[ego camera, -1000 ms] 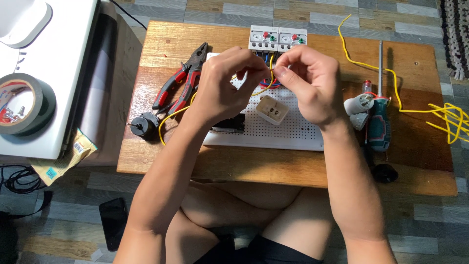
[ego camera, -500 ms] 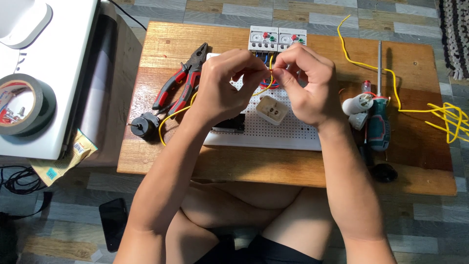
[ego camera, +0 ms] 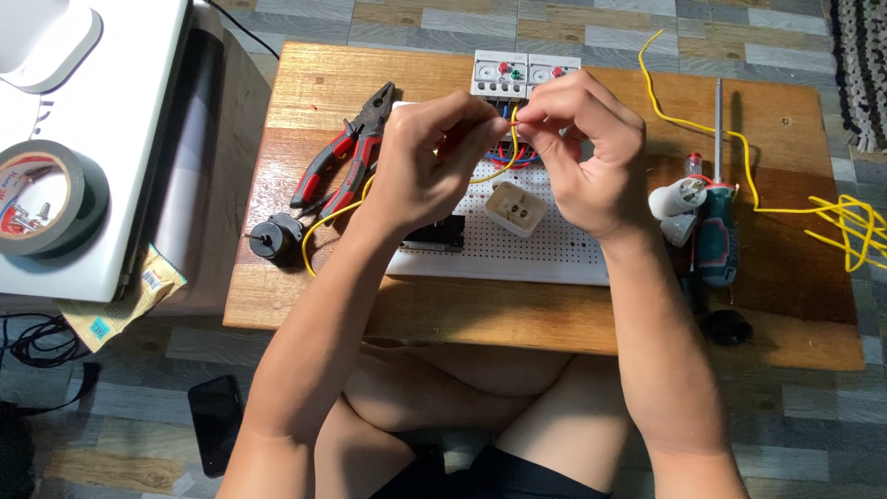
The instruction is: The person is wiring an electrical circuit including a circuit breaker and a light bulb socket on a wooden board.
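My left hand (ego camera: 434, 162) and my right hand (ego camera: 587, 152) meet fingertip to fingertip above a white perforated board (ego camera: 517, 245). Both pinch the same thin yellow wire (ego camera: 325, 218), which loops down to the left over the wooden table (ego camera: 305, 305). Just behind the fingers stand two grey-white electrical modules (ego camera: 522, 72) with red and blue wires under them. A small cream socket block (ego camera: 515, 209) lies on the board below my right hand. A black component (ego camera: 434, 236) sits at the board's left edge, partly under my left wrist.
Red-handled pliers (ego camera: 346, 162) and a black round buzzer (ego camera: 270, 238) lie left of the board. A teal-handled screwdriver (ego camera: 717, 222), white plugs (ego camera: 674, 199) and a tangle of yellow wire (ego camera: 845, 226) are on the right. A tape roll (ego camera: 42, 199) rests on a white surface; a phone (ego camera: 214, 420) lies on the floor.
Both hands have stayed together over the board, with only small finger shifts on the yellow wire. Nothing else has moved.
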